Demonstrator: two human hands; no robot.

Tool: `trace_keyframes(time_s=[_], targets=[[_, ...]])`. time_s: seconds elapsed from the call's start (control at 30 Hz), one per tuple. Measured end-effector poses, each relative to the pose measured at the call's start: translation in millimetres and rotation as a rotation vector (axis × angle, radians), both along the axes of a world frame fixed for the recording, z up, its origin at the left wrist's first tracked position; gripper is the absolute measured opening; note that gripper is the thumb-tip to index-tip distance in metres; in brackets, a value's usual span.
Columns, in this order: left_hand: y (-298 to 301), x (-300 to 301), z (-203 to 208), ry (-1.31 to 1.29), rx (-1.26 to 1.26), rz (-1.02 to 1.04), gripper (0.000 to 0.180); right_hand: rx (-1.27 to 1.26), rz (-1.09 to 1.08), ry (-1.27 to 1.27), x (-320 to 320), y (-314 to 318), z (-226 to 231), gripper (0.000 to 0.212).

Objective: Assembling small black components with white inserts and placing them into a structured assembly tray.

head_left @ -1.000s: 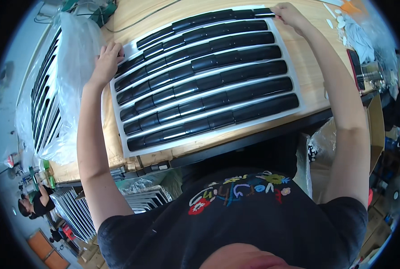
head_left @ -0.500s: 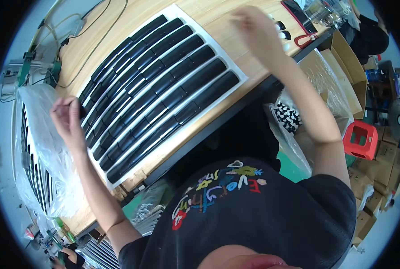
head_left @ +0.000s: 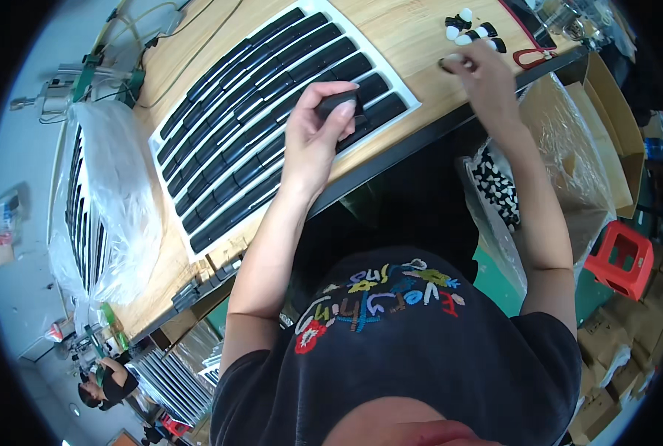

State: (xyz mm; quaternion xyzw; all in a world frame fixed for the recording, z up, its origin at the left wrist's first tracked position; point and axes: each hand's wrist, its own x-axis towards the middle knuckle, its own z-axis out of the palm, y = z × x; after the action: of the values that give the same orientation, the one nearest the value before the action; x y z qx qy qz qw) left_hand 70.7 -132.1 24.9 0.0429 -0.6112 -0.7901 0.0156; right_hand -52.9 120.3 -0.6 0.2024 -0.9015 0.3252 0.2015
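Note:
A white tray [head_left: 413, 104] on the wooden table carries curved rows of glossy black tubes [head_left: 272, 78]. Over its near right part, my left hand [head_left: 309, 145] is closed on a short black cylinder [head_left: 339, 106], held between thumb and fingers. My right hand [head_left: 491, 85] is raised to the right of the tray, thumb and fingertips pinched at a small dark piece [head_left: 444, 67] whose kind is unclear. Just beyond it lie several small black-and-white caps [head_left: 486, 31]. The two hands are apart.
A red looped tool [head_left: 528, 59] and a dark flat device [head_left: 528, 22] are at the far right. Below stand a bag of black-and-white pieces [head_left: 495, 186], a cardboard box [head_left: 613, 111] and a red stool [head_left: 621, 260]. Plastic wraps another tray [head_left: 116, 201] at left. A person [head_left: 112, 383] is lower left.
My left hand has moved right, from the tray's left end to its near right part, with the black cylinder. My right hand has drawn back nearer and right, uncovering the caps.

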Motion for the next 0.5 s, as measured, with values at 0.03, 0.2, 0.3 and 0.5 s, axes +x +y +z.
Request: trace_keyframes(time_s=[0.03, 0.2, 0.3, 0.5], targets=[[7, -4, -1, 0.004, -0.031, -0.012, 0.026, 0.041, 0.116, -0.029, 3, -7, -5, 0.021], [34, -20, -13, 0.124, -0.326, 0.052, 0.038, -0.013, 0.102, -0.071, 17, -15, 4, 0.026], [50, -19, -12, 0.152, -0.417, 0.005, 0.047, -0.175, 0.266, -0.231, 54, -18, 46, 0.035], [64, -24, -17, 0.271, -0.476, 0.004, 0.048, -0.179, 0.266, -0.166, 44, -1, 42, 0.029]])
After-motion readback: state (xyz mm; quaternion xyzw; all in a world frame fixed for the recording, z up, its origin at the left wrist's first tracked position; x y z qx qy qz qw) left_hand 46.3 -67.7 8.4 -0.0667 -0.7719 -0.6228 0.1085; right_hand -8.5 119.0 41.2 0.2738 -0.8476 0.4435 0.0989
